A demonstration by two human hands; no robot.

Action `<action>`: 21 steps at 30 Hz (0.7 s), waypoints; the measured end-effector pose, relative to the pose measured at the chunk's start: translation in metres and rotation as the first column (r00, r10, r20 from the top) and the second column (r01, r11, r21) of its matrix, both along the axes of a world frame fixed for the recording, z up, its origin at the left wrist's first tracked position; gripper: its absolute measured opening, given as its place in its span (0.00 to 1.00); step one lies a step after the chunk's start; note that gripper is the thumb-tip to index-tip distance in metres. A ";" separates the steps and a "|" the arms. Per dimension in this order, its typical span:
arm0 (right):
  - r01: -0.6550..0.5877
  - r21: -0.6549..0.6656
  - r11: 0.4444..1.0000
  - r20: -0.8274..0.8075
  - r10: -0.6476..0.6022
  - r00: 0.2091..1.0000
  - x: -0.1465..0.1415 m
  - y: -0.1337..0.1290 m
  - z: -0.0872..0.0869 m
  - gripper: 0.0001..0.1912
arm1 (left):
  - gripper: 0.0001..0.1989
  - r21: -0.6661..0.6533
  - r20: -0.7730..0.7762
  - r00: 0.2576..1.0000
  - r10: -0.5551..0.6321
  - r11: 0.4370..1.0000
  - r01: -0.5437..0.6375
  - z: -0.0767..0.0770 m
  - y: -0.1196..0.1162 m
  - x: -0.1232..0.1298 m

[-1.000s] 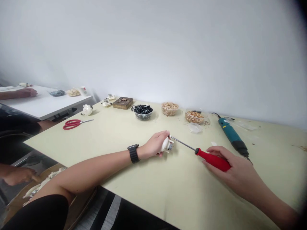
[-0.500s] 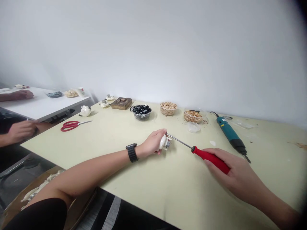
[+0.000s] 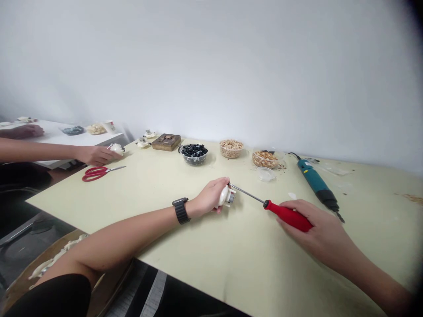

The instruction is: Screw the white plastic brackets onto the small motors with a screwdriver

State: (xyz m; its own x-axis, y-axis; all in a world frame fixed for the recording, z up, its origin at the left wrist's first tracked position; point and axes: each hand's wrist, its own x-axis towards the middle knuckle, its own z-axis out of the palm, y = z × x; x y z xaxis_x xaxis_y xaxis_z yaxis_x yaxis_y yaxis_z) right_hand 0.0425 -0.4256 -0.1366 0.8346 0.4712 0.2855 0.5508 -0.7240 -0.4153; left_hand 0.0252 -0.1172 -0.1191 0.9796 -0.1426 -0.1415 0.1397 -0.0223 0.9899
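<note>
Clutching a white housing (image 3: 224,196) in your left hand (image 3: 208,198), you press a red screwdriver (image 3: 287,215) against it, tight in your right hand (image 3: 313,228).

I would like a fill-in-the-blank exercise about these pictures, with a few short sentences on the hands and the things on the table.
The left hand holds a small ____ plastic part.
The right hand grips a screwdriver with a ____ handle.
The watch strap is on the ____ wrist.
The clear bowl on the table holds ____ pieces.

The missing words, in order: white; red; left; black.
</note>
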 end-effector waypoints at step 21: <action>-0.081 0.009 0.997 0.104 0.080 0.991 -0.010 0.007 0.007 0.17 | 0.23 -0.047 -0.007 0.999 0.033 0.998 -0.033 -0.007 0.007 0.006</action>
State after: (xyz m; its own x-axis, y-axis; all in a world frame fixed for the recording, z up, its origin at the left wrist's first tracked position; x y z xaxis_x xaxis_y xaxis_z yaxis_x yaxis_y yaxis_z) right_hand 0.0321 -0.4188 -0.1298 0.7599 0.5311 0.3749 0.6474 -0.6703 -0.3628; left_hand 0.0310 -0.1102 -0.1260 0.9830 -0.1167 -0.1416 0.1459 0.0294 0.9889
